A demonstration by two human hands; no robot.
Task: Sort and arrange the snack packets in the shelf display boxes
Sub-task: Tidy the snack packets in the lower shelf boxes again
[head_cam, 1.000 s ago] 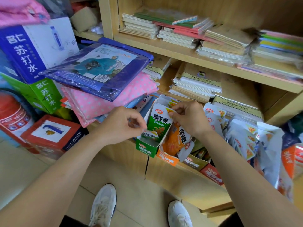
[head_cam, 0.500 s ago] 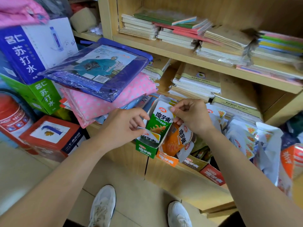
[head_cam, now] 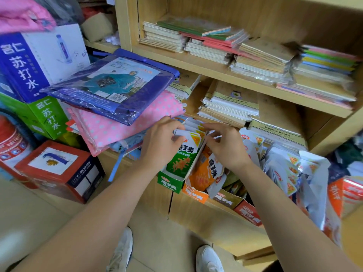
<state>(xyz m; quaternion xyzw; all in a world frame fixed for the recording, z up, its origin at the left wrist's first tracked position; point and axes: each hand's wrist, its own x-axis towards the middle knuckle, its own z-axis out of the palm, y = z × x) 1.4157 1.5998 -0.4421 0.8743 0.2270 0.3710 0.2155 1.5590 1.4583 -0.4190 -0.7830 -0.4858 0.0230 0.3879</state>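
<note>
We pinched the top edge of a green packet (head_cam: pixel 181 159) with curled fingers, left hand (head_cam: pixel 159 147) at its left corner, right hand (head_cam: pixel 225 149) at its right. It stood in the green display box (head_cam: pixel 169 183) on the lower shelf (head_cam: pixel 196 217), long axis upright, top leaning away from us.

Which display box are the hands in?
The green box, leftmost in the row: left hand and right hand grip green packets in it. Orange box, red box sit further right.
</note>
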